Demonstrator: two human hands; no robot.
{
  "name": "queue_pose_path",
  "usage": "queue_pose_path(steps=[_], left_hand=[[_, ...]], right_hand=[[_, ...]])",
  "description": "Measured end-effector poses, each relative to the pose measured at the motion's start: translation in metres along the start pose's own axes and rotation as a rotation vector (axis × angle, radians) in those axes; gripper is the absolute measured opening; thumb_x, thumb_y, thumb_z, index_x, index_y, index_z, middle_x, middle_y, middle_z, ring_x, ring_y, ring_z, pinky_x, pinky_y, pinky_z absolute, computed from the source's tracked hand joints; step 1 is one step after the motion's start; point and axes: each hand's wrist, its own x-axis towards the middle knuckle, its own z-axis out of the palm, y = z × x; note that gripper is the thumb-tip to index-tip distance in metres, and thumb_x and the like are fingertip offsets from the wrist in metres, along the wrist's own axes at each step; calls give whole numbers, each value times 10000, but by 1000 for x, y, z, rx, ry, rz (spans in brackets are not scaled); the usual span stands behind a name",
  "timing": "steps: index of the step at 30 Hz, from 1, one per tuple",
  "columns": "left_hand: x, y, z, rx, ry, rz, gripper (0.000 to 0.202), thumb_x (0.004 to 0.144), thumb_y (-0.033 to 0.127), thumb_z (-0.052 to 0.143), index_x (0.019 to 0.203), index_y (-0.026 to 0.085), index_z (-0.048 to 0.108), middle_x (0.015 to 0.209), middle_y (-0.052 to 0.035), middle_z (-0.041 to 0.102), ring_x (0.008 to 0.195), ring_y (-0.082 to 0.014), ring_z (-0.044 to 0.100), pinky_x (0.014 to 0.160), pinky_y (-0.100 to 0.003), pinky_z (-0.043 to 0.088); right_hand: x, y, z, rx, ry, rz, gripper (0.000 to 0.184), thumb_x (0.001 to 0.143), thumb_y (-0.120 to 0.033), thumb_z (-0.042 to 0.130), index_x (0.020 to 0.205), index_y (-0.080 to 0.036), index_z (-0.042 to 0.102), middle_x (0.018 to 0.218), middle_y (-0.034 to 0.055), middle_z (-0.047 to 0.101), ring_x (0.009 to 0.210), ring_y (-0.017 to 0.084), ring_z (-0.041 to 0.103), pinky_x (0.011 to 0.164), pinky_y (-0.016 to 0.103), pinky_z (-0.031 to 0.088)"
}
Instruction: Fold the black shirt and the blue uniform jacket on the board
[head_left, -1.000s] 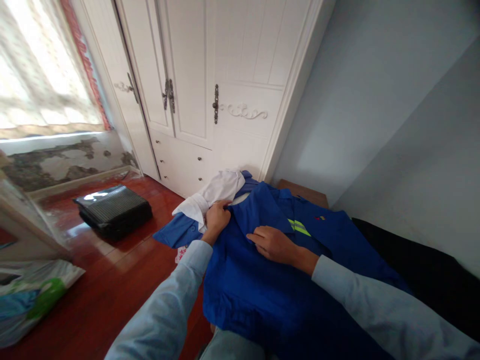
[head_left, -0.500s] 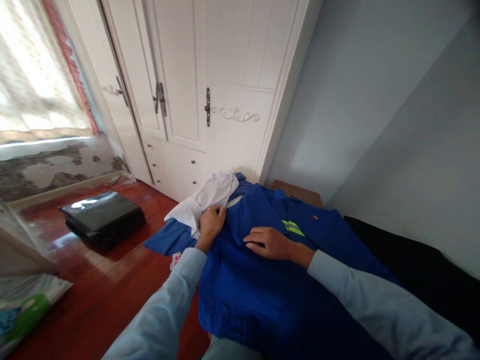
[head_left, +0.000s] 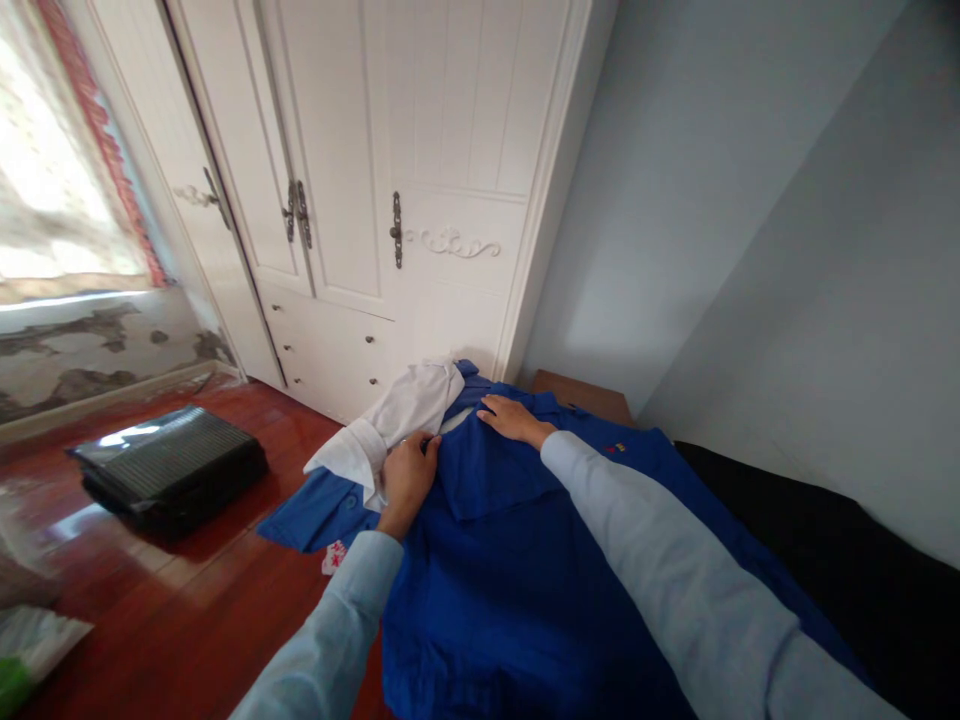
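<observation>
The blue work jacket [head_left: 517,590] lies spread across the bed in the lower centre of the frame, where the right hand [head_left: 510,417] has slid from mid-chest up to the collar, grip released flat, while the left hand [head_left: 406,478] stays pinching its edge beside the white cloth [head_left: 390,420].

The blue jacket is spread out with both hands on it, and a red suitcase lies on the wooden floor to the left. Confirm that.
One detail is wrong: the suitcase is black, not red; only the wooden floor under it is reddish. The head view shows this. The rest holds: the blue jacket is spread out, with the left hand and right hand on it.
</observation>
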Motion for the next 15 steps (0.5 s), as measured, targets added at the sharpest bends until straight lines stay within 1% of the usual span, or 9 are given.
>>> queue_pose_path(steps=[2,5,7,11,15], left_hand=[[0,0,0,0,3,-8,310,981,423,524,1079,219,736,1005,-83,759,956,-283,706,785,-334,476],[1,-1,1,-7,9,1,304,975,434,540,1057,211,730,993,-79,759,946,-275,706,775,-325,476],[1,-1,1,-4,12,4,305,980,435,532,1045,208,726,985,-78,758,940,-276,707,774,-327,477],[0,-1,1,15,5,-8,313,1003,416,486,1044,211,718,975,-83,755,944,-288,706,790,-342,479],[-2,2,0,57,-8,1,317,1013,391,453,1094,208,698,986,-98,748,958,-303,701,790,-357,480]], right_hand=[[16,6,9,-1,-62,42,589,1058,-467,339,1526,-119,419,1591,162,377,1498,273,310,1211,441,279],[31,10,20,6,-72,54,634,1062,-507,271,1556,-122,368,1617,160,320,1522,301,245,1212,531,242],[36,11,24,11,-70,58,657,1061,-530,234,1566,-128,350,1632,152,287,1534,302,203,1219,554,206],[36,14,26,24,-57,48,680,1058,-556,206,1578,-133,327,1646,141,256,1542,285,179,1230,526,186],[23,20,23,13,3,37,703,1057,-563,218,1582,-105,307,1648,162,240,1542,280,183,1239,497,173]])
